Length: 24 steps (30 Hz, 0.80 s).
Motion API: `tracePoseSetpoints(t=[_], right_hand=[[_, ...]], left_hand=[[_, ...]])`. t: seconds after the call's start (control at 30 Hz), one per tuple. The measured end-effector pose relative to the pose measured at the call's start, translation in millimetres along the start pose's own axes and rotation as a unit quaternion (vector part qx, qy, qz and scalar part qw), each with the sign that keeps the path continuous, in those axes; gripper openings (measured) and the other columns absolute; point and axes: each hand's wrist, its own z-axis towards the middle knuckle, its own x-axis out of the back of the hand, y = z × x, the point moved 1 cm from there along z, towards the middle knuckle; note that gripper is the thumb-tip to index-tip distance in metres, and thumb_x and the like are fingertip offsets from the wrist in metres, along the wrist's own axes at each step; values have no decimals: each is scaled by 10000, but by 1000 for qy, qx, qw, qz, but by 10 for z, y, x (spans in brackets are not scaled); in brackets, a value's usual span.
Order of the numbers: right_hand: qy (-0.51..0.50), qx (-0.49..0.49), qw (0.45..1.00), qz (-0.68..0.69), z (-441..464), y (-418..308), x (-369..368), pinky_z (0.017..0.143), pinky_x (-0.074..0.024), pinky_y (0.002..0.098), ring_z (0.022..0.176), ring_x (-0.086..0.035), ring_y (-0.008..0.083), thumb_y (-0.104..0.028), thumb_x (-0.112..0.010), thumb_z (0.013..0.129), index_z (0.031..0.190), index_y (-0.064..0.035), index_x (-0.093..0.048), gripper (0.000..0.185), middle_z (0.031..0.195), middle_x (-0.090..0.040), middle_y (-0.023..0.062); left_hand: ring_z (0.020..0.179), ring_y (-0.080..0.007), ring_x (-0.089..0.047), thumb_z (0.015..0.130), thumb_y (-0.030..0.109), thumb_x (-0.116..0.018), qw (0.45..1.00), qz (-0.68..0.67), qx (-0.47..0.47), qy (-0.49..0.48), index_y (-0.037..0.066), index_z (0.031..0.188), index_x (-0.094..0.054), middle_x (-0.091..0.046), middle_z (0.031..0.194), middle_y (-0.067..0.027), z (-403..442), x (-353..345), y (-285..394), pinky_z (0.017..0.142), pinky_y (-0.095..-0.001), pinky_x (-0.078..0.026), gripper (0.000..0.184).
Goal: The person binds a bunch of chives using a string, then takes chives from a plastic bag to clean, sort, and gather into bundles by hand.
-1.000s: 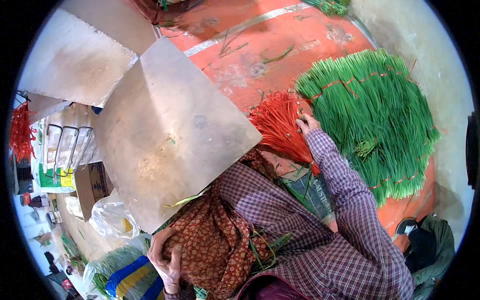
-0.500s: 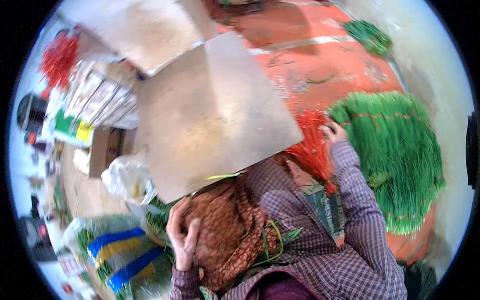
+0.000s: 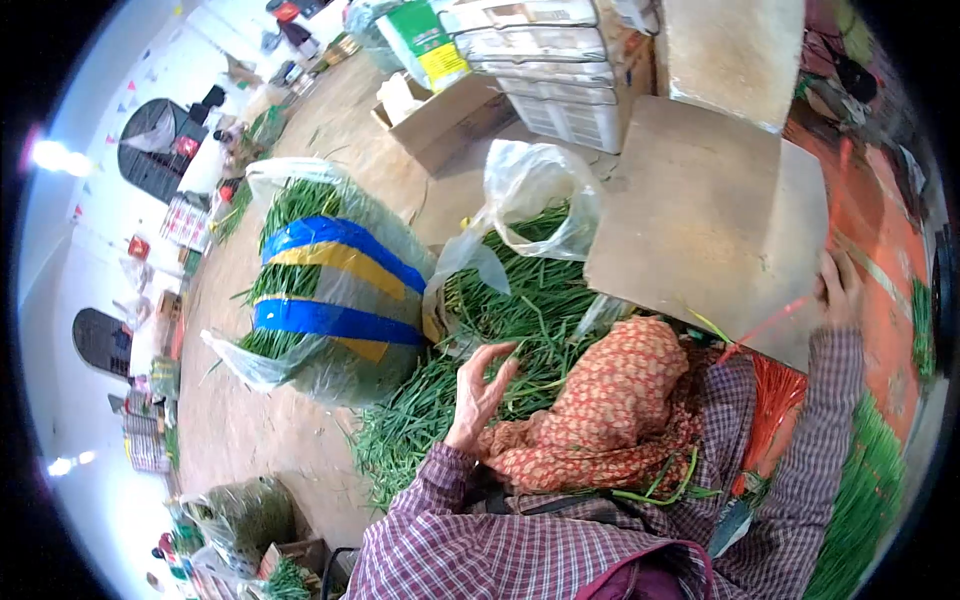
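Near the board's right corner, my right hand is closed on a thin red tie that stretches down over the grey board. My left hand is raised beside the red patterned cloth on my lap, its fingers curved apart and holding nothing. Loose green stalks lie below and beyond it. A bunch of red ties sits between my leg and right forearm. Bundled green stalks are at the lower right, partly hidden by my sleeve.
A plastic-wrapped green bundle with blue and yellow bands stands to the left. Beyond it are a cardboard box, stacked white packages and a clear plastic bag. Another full bag is at the lower left.
The view has swung left. My right hand has left the red bunch and lifted away with a red tie. My left hand has come off the patterned cloth, fingers apart.
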Motion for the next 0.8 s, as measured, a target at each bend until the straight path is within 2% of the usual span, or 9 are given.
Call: tracePoseSetpoints(t=[0.17,0.27,0.33,0.43,0.53,0.57,0.7,0.73,0.8], right_hand=[[-53,-28,989,-134,586,360,-1016,542,-427,246,629,-553,85,-306,-672,840,1031,-59,-636,315,784,-620,46],[-30,-99,965,-240,529,124,-1473,592,-482,267,696,-604,101,-293,-659,845,1065,-51,-624,328,810,-641,72],[9,182,930,-320,619,132,-1550,600,-521,279,691,-633,136,-260,-660,841,1123,-42,-595,362,860,-666,93],[-259,-21,956,-136,203,-626,-2075,574,-534,275,686,-645,158,-208,-637,859,1178,-28,-553,376,920,-676,111],[-545,-153,823,-43,-352,-946,-2924,579,-533,271,710,-647,164,-210,-587,899,1255,12,-501,428,942,-672,135],[-589,-185,784,-68,-452,-792,-3192,616,-537,286,719,-647,174,-277,-588,900,1285,40,-465,514,966,-669,154],[-544,-259,779,-174,-284,-123,-4045,918,-487,377,994,-625,291,-532,-585,844,1426,45,-208,902,1264,-517,255],[-502,-291,802,-138,-136,-402,-4052,974,-446,460,1195,-475,395,-549,-613,822,1434,42,-131,978,1392,-335,304],[-394,-311,863,62,223,-219,-4155,1017,-376,535,1317,-315,383,-487,-646,822,1462,-59,-114,936,1486,-208,213]], left_hand=[[962,-216,-627,872,218,-608,996,-69,52,-19,-20,1118,-612,-657,1047,-146,393,137,-508,844,-319,-477,342],[1045,-219,-596,879,299,-609,984,-71,86,-140,-37,1231,-535,-620,1154,-158,828,49,-888,894,-320,-468,492],[1126,-238,-549,860,343,-626,971,-152,96,-157,-25,1299,-469,-557,1255,-163,1218,-126,-1247,942,-330,-438,594],[1219,-246,-463,844,349,-639,930,-272,155,-195,21,1395,-345,-457,1363,-142,1812,-317,-1291,973,-381,-407,705],[1243,-250,-432,847,314,-632,931,-282,150,-175,35,1430,-273,-445,1363,-130,2314,-286,-976,957,-412,-407,739],[1247,-278,-417,800,317,-660,925,-320,147,-145,82,1345,-431,-473,1346,-111,2452,-265,-853,986,-488,-346,636],[1152,-231,-483,805,323,-673,926,-365,48,-89,61,1338,-448,-519,1264,-115,2990,-73,-753,948,-388,-392,635],[1141,-221,-488,805,331,-674,923,-371,37,-92,60,1342,-446,-520,1260,-118,3063,7,-724,938,-371,-400,643],[1126,-169,-494,881,336,-595,933,-339,15,-118,91,1313,-484,-529,1257,-35,3177,148,-612,938,-355,-393,509]])
